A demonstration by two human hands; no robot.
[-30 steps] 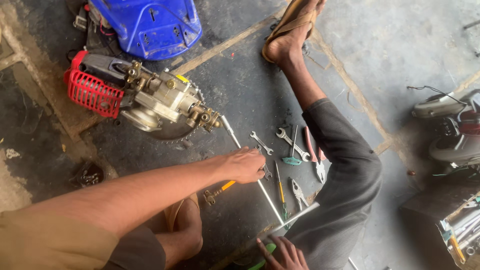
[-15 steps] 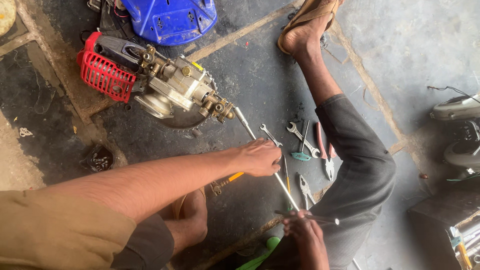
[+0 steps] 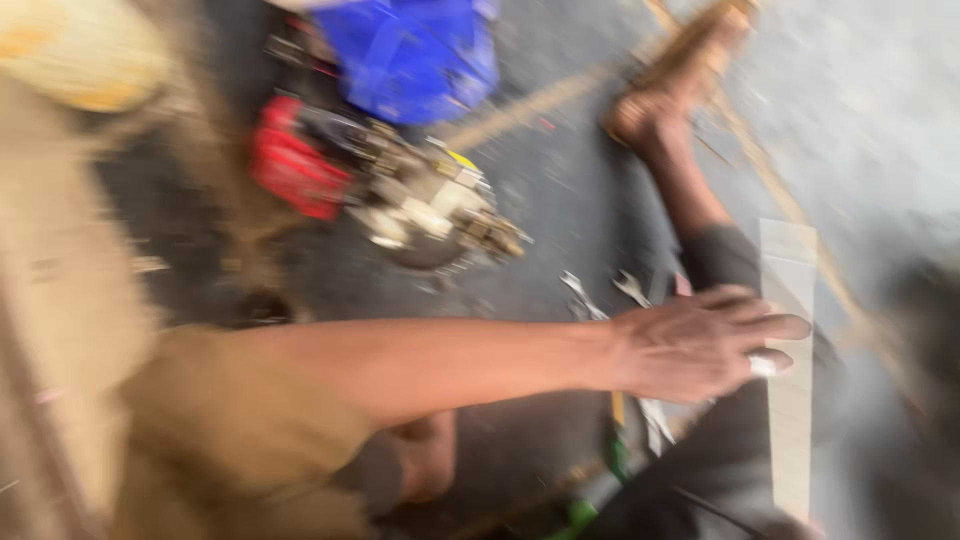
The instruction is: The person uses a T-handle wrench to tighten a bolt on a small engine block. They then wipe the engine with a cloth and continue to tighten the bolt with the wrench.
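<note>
Left hand [image 3: 700,345], reaching out from a tan sleeve, fingers extended and nearly flat, palm down, gripping nothing; its fingertips lie over a long pale flat strip [image 3: 790,370] that stands on end in the frame, though motion blur hides whether they touch it. A white band shows on one finger. The right hand is out of the frame. Just behind the left hand, partly covered by its wrist, several wrenches [image 3: 600,295] lie on the dark concrete floor [image 3: 560,180]. Beyond the wrenches, well apart from the hand, sits a small engine [image 3: 420,205] with a red guard [image 3: 295,170]; a blue cover [image 3: 415,55] lies just beyond the engine. A bare leg in dark trousers [image 3: 690,200] passes under the hand. No container is distinguishable in the blur.
</note>
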